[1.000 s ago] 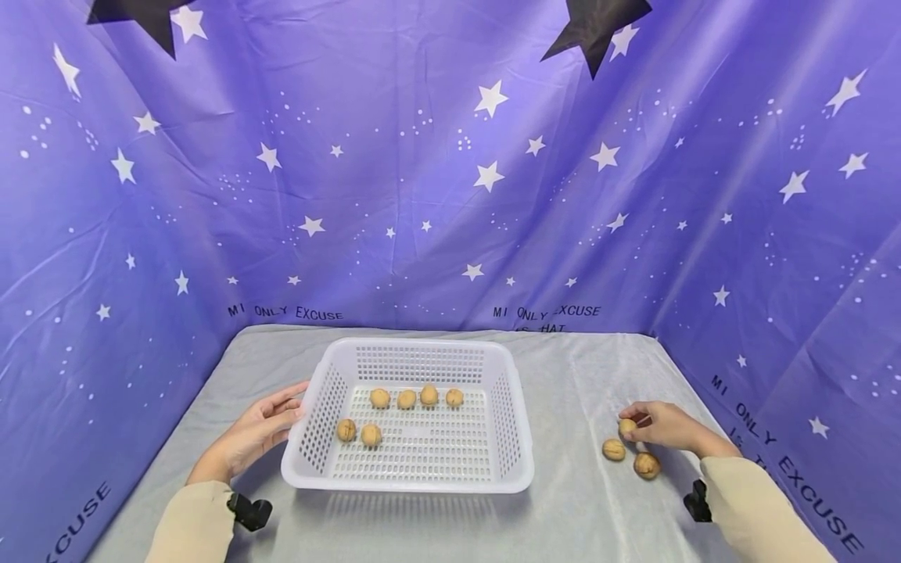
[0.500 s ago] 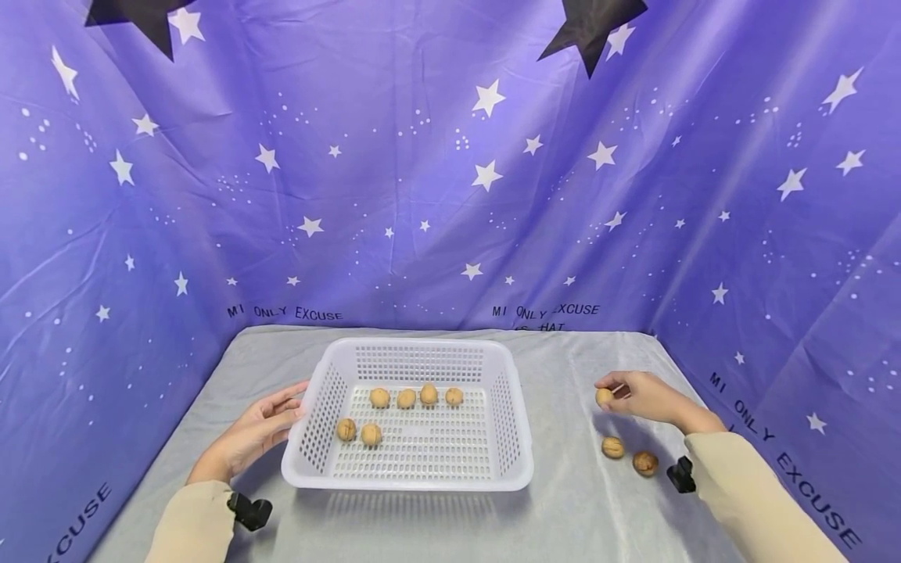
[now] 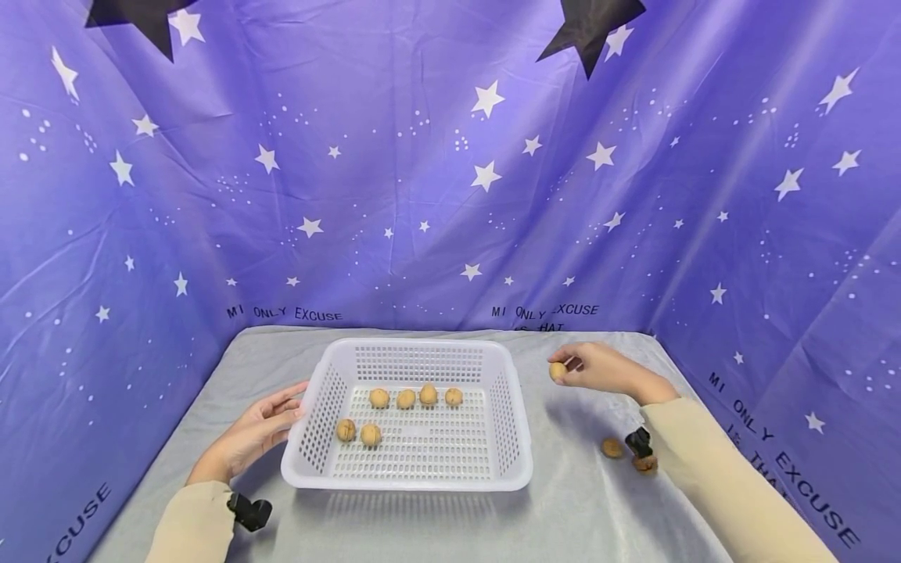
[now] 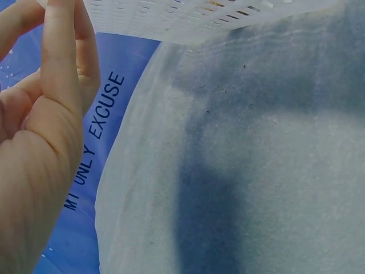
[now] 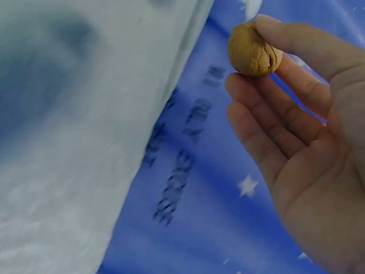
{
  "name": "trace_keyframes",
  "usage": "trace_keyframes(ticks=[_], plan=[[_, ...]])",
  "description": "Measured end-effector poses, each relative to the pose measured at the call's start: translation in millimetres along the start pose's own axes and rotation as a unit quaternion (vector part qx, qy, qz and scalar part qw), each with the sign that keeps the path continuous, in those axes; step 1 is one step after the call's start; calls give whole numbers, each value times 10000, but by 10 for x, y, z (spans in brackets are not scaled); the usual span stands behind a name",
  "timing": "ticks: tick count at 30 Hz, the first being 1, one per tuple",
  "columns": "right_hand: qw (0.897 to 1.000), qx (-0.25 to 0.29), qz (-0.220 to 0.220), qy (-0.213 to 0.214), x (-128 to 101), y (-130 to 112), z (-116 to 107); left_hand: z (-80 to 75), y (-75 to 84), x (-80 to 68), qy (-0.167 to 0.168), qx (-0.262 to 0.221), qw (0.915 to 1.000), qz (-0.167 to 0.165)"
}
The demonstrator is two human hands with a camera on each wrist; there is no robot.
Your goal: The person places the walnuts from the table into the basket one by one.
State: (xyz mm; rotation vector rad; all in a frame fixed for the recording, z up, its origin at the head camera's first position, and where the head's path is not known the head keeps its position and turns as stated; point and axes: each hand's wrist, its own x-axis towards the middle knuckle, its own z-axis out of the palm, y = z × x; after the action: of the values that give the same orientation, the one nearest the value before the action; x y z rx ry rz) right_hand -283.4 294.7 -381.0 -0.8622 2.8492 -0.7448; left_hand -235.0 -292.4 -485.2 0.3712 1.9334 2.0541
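Head view: the right hand (image 3: 598,366) pinches a walnut (image 3: 557,371) at its fingertips, held in the air above the grey cloth-covered table (image 3: 563,508), just right of the white plastic basket (image 3: 417,485) and near its far right corner. The left hand (image 3: 256,432) lies with relaxed fingers against the basket's left wall, touching it without curling round it. Six walnuts (image 3: 405,399) rest on the basket floor, four in a far row and two nearer on the left. Two more walnuts (image 3: 612,448) lie on the cloth near the right forearm, one partly hidden by the wrist camera. A purple star-printed backdrop (image 3: 422,156) closes in three sides.

Left wrist view: straight fingers (image 4: 60,51) rest up against the perforated basket rim (image 4: 188,23); the cloth below looks soft and slightly fuzzy.

Right wrist view: the walnut (image 5: 252,49) sits between thumb tip and fingertips (image 5: 274,31), a rounded tan shell with a ridged seam. It is probably light, hard and rigid, rough enough not to slip, and apt to roll once set down; a fingertip pinch across its widest part seems right
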Motion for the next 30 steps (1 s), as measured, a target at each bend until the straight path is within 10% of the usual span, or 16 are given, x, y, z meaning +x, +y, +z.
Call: trace_keyframes(ticks=[30], plan=[[9825, -184, -1226, -1390, 1200, -1385, 768, -11, 3, 3, -9, 25, 10000, -68]])
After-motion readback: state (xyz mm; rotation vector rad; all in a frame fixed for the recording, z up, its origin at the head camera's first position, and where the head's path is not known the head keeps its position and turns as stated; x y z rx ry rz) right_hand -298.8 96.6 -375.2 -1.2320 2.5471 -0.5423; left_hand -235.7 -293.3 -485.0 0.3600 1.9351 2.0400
